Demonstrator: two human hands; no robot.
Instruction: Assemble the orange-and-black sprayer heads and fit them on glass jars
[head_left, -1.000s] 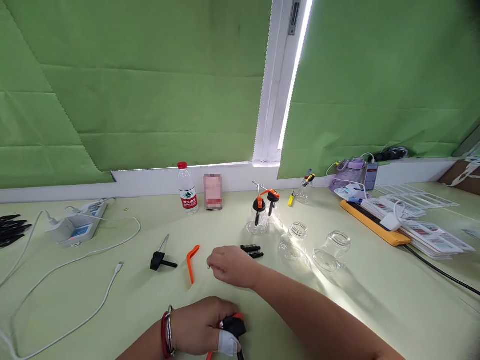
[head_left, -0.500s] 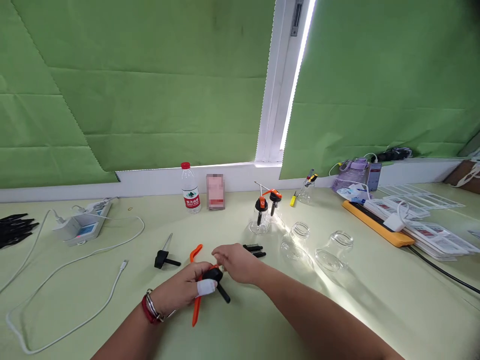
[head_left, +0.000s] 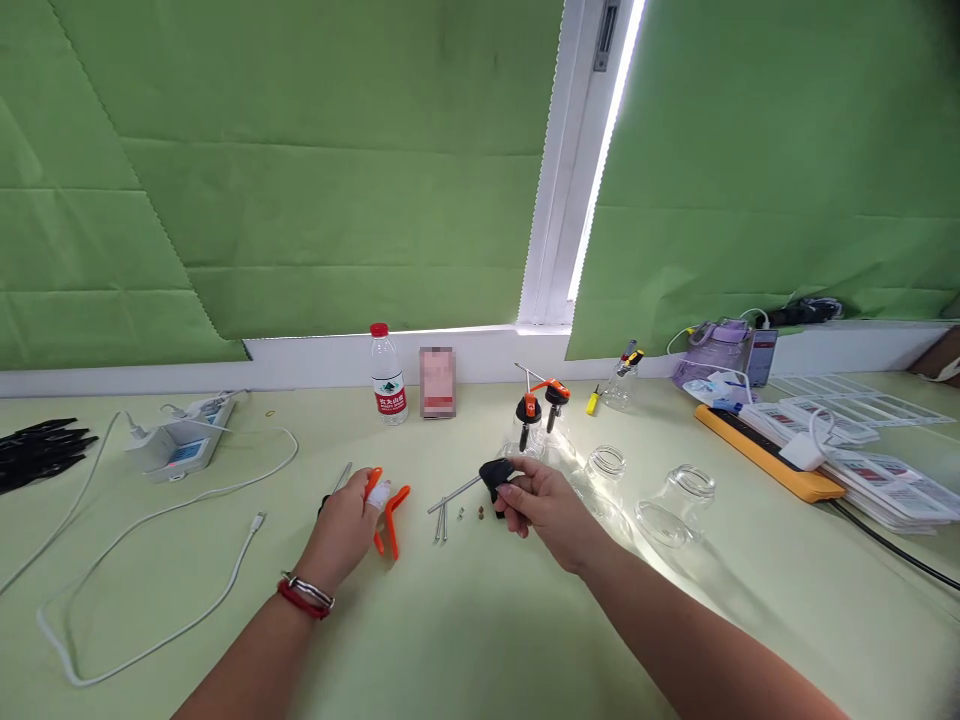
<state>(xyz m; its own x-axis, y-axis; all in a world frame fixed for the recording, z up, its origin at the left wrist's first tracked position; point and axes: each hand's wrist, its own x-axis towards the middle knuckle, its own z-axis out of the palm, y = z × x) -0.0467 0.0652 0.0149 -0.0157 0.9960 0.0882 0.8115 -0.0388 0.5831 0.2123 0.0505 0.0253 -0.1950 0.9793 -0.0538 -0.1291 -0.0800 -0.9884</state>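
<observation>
My right hand (head_left: 544, 505) pinches a black plastic piece (head_left: 495, 473) with a thin metal rod pointing left, held above the table. My left hand (head_left: 349, 520), a white wrap on its thumb, is closed around an orange bent handle (head_left: 379, 545); its fingers partly hide the hold. A second orange bent handle (head_left: 393, 525) lies just right of it. Beyond the left fingers a metal rod (head_left: 342, 475) and a bit of black plastic show, mostly covered. Between my hands lie thin metal screws (head_left: 441, 522) and tiny nuts or beads (head_left: 481, 513).
Two clear glass jars (head_left: 675, 505) stand to the right. Behind are glass bottles with black-and-orange tops (head_left: 529, 410), a water bottle (head_left: 388, 380) and a yellow screwdriver (head_left: 592, 402). A white cable (head_left: 232, 580) runs along the left; an orange-edged power strip (head_left: 772, 455) lies right.
My hands have parted: the right moved rightward and up with the black piece and rod, the left moved left. The screws and small parts between them are now visible.
</observation>
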